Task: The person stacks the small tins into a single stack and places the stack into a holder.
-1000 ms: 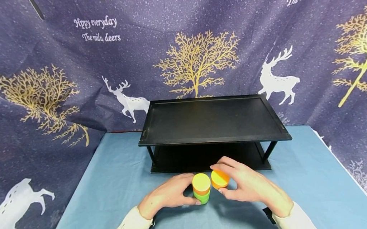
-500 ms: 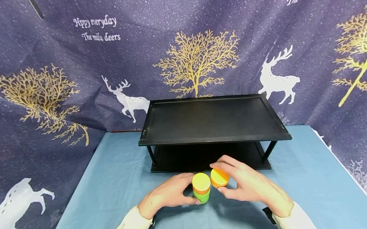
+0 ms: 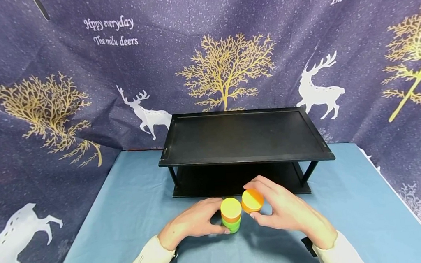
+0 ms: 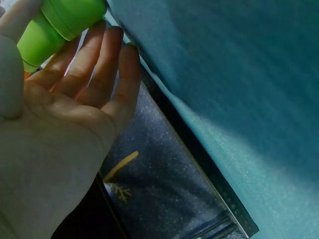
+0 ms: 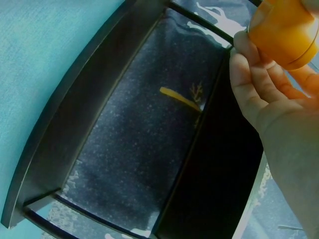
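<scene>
In the head view, my left hand holds a green cylinder between thumb and fingers. An orange piece with a yellowish round top sits on that cylinder. A seam runs round the green cylinder in the left wrist view. Just to the right, my right hand pinches an orange cylinder, its round face turned up. The right wrist view shows this orange cylinder with a seam near one end, the fingers against its side. The two held things are very close together; whether they touch is hard to tell.
A black two-tier shelf stands right behind the hands, its lower board close to the right fingers. Blue cloth covers the table. A dark patterned curtain hangs behind and at both sides.
My right hand has lifted the orange cylinder slightly toward the shelf, and its top face now looks more evenly lit. The left hand and the green cylinder have hardly moved.
</scene>
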Demonstrator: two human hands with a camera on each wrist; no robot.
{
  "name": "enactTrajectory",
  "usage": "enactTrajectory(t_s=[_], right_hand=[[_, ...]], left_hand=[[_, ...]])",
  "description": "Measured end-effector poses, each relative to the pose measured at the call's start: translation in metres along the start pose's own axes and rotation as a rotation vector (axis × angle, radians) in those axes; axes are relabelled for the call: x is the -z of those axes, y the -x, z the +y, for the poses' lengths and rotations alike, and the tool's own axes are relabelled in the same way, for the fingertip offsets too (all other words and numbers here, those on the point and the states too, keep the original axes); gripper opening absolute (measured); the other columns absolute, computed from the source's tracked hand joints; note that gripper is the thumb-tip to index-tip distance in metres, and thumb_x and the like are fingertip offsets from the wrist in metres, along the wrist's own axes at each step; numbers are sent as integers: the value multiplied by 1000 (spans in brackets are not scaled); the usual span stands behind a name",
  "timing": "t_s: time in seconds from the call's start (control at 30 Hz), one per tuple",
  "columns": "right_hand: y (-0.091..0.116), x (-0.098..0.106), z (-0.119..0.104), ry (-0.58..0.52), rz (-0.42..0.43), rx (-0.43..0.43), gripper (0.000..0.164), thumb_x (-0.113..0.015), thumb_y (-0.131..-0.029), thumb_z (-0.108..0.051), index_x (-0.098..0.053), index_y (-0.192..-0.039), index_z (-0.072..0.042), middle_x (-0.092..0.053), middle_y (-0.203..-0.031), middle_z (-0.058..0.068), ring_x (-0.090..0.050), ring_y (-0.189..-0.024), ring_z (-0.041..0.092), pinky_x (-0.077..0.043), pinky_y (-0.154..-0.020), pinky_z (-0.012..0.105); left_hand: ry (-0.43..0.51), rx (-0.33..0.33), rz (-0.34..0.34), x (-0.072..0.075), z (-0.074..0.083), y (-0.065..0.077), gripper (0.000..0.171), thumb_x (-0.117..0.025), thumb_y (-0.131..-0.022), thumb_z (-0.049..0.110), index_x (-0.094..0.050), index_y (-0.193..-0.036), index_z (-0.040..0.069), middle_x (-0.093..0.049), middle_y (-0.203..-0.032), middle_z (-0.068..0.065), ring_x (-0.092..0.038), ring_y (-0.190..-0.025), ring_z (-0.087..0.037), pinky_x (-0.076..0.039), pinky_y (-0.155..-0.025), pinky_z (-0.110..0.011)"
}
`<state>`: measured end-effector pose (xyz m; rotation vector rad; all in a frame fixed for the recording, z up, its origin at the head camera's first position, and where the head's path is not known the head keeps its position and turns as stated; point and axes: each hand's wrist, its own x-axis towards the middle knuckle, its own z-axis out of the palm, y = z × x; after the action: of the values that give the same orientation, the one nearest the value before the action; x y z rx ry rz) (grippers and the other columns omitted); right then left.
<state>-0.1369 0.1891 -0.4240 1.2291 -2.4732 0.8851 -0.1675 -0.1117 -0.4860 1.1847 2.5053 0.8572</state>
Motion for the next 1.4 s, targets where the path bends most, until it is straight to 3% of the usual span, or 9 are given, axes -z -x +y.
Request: enactTrajectory(t_s=[0.4,1.2,1.4], right_hand=[[-1,1,-2,5,34,19,56,-87,-83,-23,-61,-133,-16,-60,-123,-11,-60,-104,3,-53,-92,15],[-2,3,-9,1,34,-18,61,-87,-87,-26,-59,-140,-22,-59,-129,-11,-60,-108,4,-54,-96,18],[-4,2,-9,17,73,39,62,-87,-85,-24,-59,-140,-18,-60,-128,-10,-60,-107,5,-52,-98,16]], left_hand=[[-12,-3,6,0,0,0,63,-84,-88,54,-61,-142,33,-63,-134,20,-59,-125,-4,-50,-111,-37],[-19,-19,0,0,-1,0,64,-82,-90,56,-60,-144,32,-63,-138,19,-59,-129,-5,-50,-112,-38],[-18,-21,-3,0,-1,0,64,-82,-90,56,-60,-144,32,-63,-138,19,-59,-128,-5,-50,-112,-38]])
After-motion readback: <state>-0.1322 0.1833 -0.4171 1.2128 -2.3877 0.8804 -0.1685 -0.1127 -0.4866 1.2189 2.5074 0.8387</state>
